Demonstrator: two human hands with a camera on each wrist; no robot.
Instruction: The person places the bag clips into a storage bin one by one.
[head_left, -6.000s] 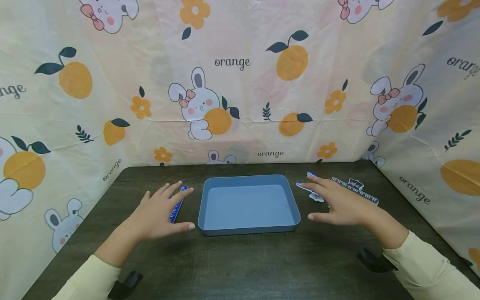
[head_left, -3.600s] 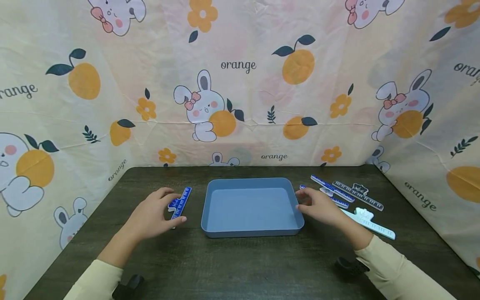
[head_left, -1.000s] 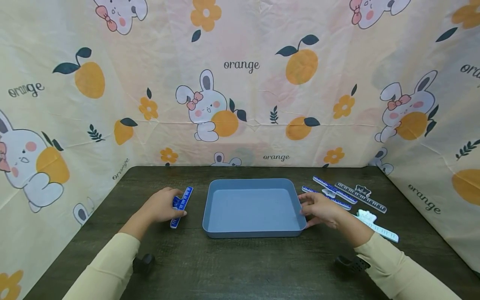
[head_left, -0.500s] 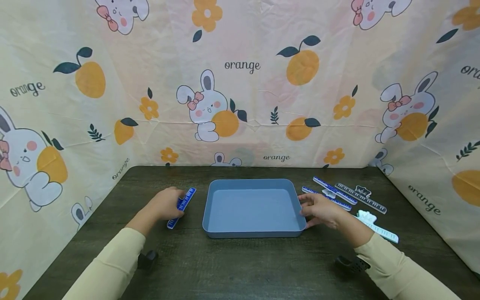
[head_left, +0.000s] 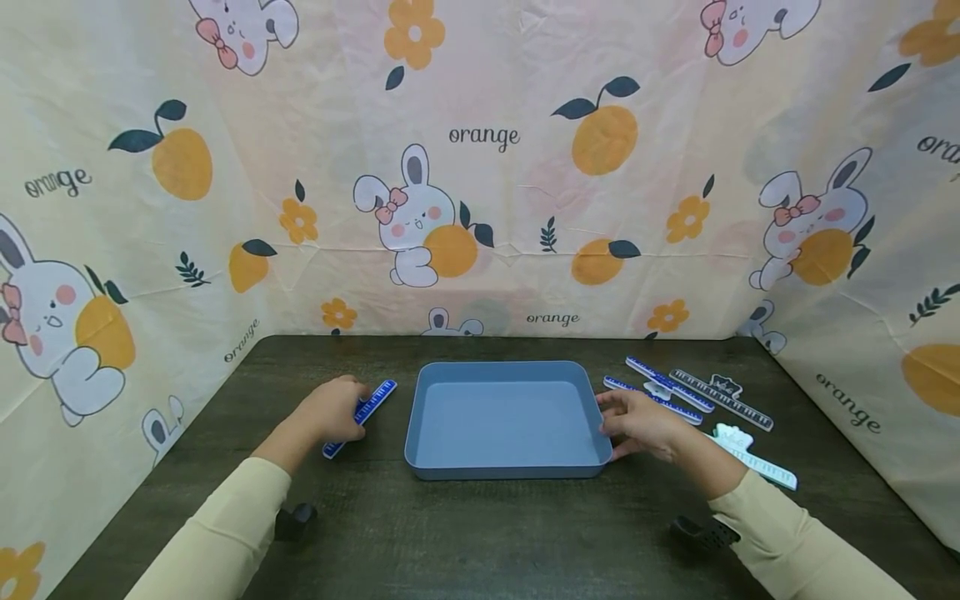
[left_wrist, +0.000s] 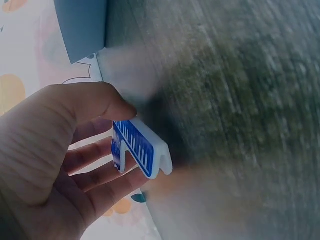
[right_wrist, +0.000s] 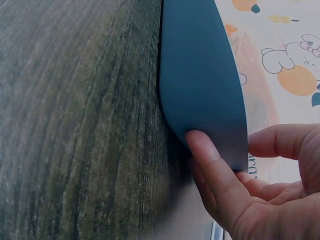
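Brown tabletop (head_left: 480,533), probably wood, beneath tray (head_left: 510,472); printed cloth (head_left: 510,192) behind

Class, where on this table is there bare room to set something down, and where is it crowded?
Bare: inside the tray, and the table in front of it, between the sleeves. Crowded: right of the tray, with the right hand and four long clips.

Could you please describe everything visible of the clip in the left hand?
The clip is a narrow strip of glossy-looking plastic, blue with white ruler-like marks and pale edges; a blue side piece, partly hidden, projects. One end shows two layers with a gap. The left hand pinches it near its middle. It is angled, left of the tray and apart from it.
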